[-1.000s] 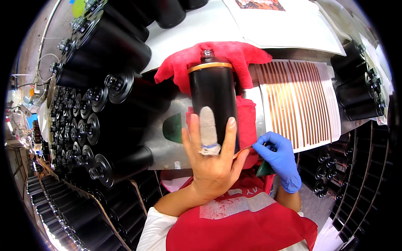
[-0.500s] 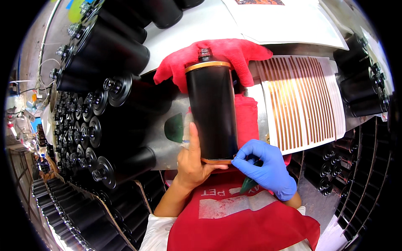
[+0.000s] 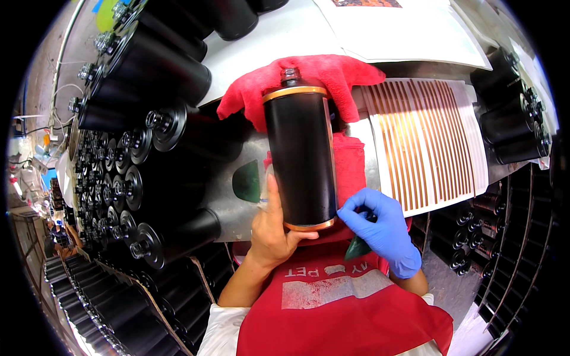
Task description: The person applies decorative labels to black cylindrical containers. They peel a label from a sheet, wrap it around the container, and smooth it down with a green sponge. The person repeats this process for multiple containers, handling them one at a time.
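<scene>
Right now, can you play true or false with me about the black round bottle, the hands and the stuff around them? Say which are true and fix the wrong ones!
1. The right hand wears a thin blue glove. True.
2. The smooth black cylindrical bottle has a shiny gold-coloured band near its neck end. True.
3. The bottle's neck points at the person's chest. False: it points away, toward a crumpled red cloth.
4. The left hand is at the lower left of the bottle. True.
5. To the right of the bottle lies a plain blue sheet. False: it is a white sheet with thin copper-coloured stripes.
6. The person wears a green apron. False: it is a red apron.
</scene>
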{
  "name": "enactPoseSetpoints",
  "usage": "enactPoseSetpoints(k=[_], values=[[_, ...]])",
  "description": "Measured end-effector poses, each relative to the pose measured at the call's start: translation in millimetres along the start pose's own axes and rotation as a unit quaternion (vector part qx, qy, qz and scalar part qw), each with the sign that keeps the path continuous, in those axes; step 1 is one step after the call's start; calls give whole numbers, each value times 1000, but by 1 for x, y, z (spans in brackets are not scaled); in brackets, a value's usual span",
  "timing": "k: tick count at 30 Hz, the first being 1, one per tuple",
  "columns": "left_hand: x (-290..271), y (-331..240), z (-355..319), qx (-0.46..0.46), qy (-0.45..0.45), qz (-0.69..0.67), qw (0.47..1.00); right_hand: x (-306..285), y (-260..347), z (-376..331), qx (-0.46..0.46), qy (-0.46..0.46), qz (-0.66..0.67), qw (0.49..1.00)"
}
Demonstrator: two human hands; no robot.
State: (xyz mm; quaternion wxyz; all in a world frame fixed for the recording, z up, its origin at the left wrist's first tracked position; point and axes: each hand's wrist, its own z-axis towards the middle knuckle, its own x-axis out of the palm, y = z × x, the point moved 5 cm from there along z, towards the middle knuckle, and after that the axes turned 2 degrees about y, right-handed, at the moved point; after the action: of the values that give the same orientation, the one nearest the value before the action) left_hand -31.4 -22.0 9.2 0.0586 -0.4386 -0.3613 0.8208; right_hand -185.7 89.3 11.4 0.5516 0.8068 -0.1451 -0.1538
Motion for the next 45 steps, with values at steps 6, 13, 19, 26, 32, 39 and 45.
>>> enactPoseSetpoints(k=[6,13,19,26,32,39,45], values=[[-2,5,-1,-50,100,-126,986,-4,-3,-3,9,-10,5,1000],[6,-29,9,-199,31,-517,832,2,-3,-1,8,3,8,1000],[4,-26,12,-150,33,-528,835,4,2,-4,5,25,26,999],[6,-31,16,-170,29,-500,849,7,5,-4,-17,18,45,999],[7,-34,17,-163,-3,-442,882,8,3,-4,-7,12,55,998],[6,-33,16,-166,-27,-386,907,8,-3,-2,16,9,89,996],[2,-43,23,-107,13,-173,979,6,-10,-2,25,9,147,989]])
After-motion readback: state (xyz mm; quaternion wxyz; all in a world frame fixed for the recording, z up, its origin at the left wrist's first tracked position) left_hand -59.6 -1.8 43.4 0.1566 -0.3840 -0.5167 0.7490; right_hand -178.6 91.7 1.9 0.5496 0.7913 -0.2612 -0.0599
